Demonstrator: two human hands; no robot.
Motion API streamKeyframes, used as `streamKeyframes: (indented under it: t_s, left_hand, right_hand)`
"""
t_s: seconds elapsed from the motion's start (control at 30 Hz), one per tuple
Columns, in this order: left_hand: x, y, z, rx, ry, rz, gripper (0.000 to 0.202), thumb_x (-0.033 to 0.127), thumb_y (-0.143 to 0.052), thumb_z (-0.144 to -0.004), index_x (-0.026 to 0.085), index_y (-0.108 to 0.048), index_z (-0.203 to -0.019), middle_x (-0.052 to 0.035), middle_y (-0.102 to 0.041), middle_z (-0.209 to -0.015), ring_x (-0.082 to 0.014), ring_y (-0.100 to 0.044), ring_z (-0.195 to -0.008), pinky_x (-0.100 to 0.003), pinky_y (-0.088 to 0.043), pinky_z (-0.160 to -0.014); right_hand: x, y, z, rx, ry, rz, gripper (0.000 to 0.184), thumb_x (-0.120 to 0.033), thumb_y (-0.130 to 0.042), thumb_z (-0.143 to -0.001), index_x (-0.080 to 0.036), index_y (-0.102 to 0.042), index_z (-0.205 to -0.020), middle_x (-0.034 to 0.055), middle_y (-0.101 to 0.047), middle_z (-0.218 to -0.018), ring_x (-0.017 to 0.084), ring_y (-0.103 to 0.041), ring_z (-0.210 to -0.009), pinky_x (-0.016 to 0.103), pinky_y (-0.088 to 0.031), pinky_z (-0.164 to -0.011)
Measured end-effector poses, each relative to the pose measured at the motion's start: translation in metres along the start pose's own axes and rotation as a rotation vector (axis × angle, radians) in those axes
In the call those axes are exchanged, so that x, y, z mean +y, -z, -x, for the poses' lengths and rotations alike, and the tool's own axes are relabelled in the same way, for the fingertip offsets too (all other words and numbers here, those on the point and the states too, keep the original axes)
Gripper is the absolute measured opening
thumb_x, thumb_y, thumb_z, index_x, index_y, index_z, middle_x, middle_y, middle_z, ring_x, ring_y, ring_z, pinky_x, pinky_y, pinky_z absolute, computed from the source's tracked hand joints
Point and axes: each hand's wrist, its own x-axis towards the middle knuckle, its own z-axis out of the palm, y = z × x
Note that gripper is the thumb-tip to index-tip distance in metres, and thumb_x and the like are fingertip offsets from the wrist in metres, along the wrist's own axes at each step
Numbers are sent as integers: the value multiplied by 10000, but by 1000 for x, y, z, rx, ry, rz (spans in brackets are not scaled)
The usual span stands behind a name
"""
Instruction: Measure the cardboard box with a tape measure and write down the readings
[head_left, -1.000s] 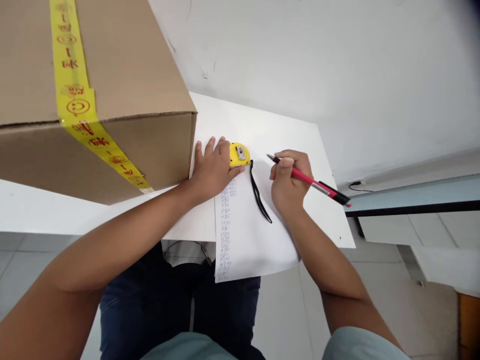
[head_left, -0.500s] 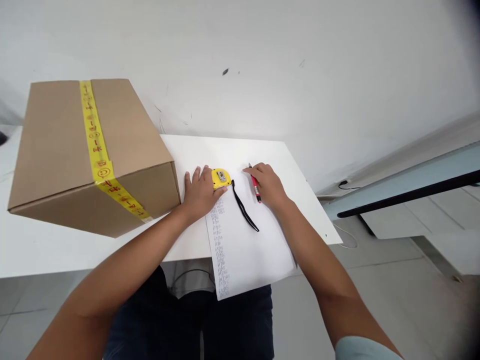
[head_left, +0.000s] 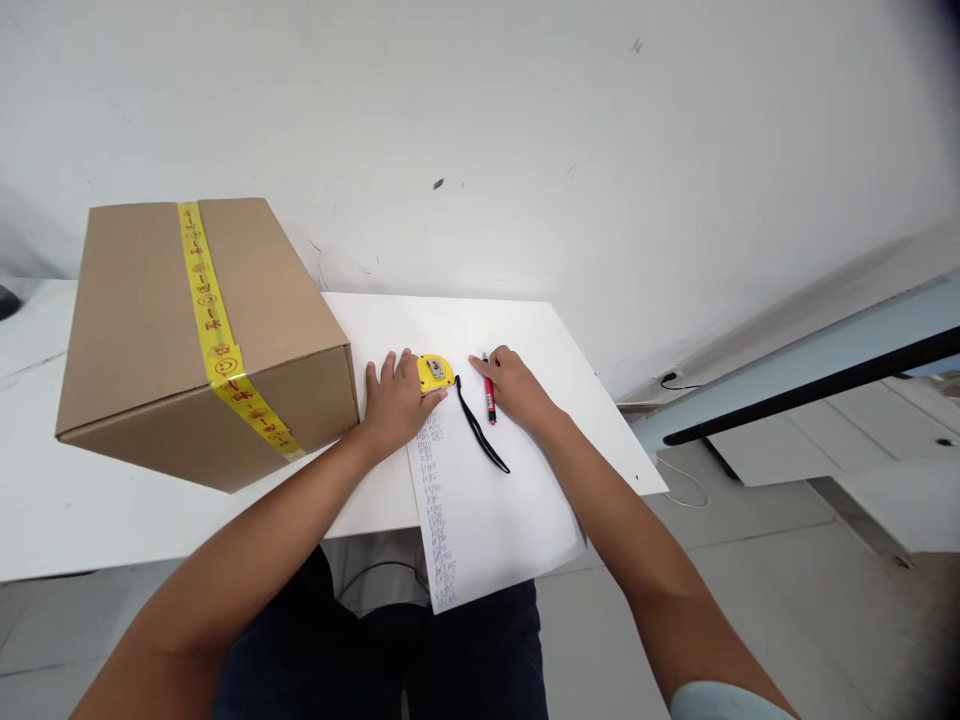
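Note:
My left hand (head_left: 394, 405) lies on the white table, its thumb and near fingers around the left side of a yellow tape measure (head_left: 436, 372). The other fingers are spread on the tabletop. From the tape measure a black wrist strap (head_left: 480, 432) trails across a white sheet of paper (head_left: 502, 530), which has a column of handwriting down its left side. My right hand (head_left: 517, 385) rests near the top of the sheet, curled about a red pen (head_left: 490, 395) with its index finger stretched out leftward. Part of the pen is hidden under that finger.
A large cardboard box (head_left: 202, 330) with yellow printed tape stands on the table (head_left: 360, 510) to the left. The paper overhangs the front edge above my lap. A white wall (head_left: 465, 120) rises behind, and a cable (head_left: 686, 386) is at the right.
The view has shifted, so the box and table appear lower. The pen stands more nearly upright in the picture. Both hands stay close to the same things.

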Motion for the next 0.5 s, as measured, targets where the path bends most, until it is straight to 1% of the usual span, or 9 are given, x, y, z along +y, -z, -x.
streamKeyframes:
  t_s: [0.1, 0.17, 0.23, 0.3, 0.33, 0.37, 0.4, 0.43, 0.5]
  left_hand:
    - [0, 0, 2, 27, -17, -4, 677, 500, -495, -967, 94, -351, -1489, -249, -395, -1588, -414, -291, -1515, -675, -176, -1213]
    - [2, 2, 3, 61, -42, -8, 640, 468, -518, -968, 86, -387, -1465, -260, -461, -1536, -410, -328, -1501, -649, -243, -1202]
    - [7, 8, 6, 104, -93, -13, 602, 427, -552, -965, 88, -421, -1445, -251, -516, -1492, -389, -355, -1494, -594, -305, -1194]
    - [13, 18, 15, 145, -171, -22, 614, 418, -603, -947, 103, -437, -1446, -228, -525, -1495, -357, -356, -1502, -527, -333, -1202]
    - [17, 23, 23, 156, -213, -28, 637, 438, -632, -931, 119, -445, -1449, -209, -523, -1507, -336, -352, -1508, -491, -337, -1210]
    - [20, 28, 35, 172, -268, -36, 651, 467, -651, -917, 137, -460, -1446, -188, -527, -1512, -316, -356, -1509, -459, -345, -1212]
    - [23, 31, 51, 209, -341, -50, 645, 495, -654, -910, 159, -484, -1433, -167, -541, -1506, -302, -370, -1505, -439, -360, -1207]
    - [25, 34, 70, 257, -409, -65, 623, 517, -651, -908, 187, -509, -1416, -143, -560, -1495, -289, -383, -1499, -429, -374, -1201]
    - [29, 34, 116, 485, -601, -117, 519, 495, -600, -944, 211, -555, -1377, -131, -596, -1460, -309, -423, -1473, -489, -395, -1183]
  right_hand:
    - [0, 0, 1, 61, -21, -47, 502, -115, -413, -921, -215, -637, -1359, 63, -516, -951, 214, -467, -812, 357, -469, -773]
    - [-6, 6, -1, 120, -25, -81, 507, -137, -394, -936, -188, -611, -1391, 78, -528, -960, 224, -494, -819, 387, -483, -791]
    - [-20, 18, -3, 182, -8, -105, 487, -205, -394, -963, -149, -590, -1406, 109, -558, -986, 250, -536, -875, 441, -491, -843]
    - [-46, 34, 4, 246, 10, -199, 508, -326, -409, -997, -157, -516, -1464, 141, -597, -1072, 269, -580, -957, 471, -500, -894]
    - [-62, 42, 12, 266, 17, -274, 554, -407, -413, -1009, -185, -441, -1516, 150, -607, -1147, 266, -598, -999, 466, -511, -909]
    - [-79, 49, 24, 282, -6, -480, 608, -493, -447, -1001, -236, -383, -1548, 145, -615, -1215, 262, -615, -1042, 453, -522, -920]
    - [-96, 56, 40, 234, -22, -692, 679, -586, -474, -976, -281, -341, -1568, 132, -628, -1239, 265, -628, -1068, 448, -532, -926]
    - [-113, 60, 59, 160, -47, -836, 750, -657, -530, -927, -306, -349, -1565, 121, -644, -1231, 271, -636, -1069, 443, -536, -931]
    - [-141, 64, 103, 17, -176, -984, 780, -632, -729, -812, -330, -484, -1489, 95, -677, -1166, 261, -657, -1004, 394, -544, -901]
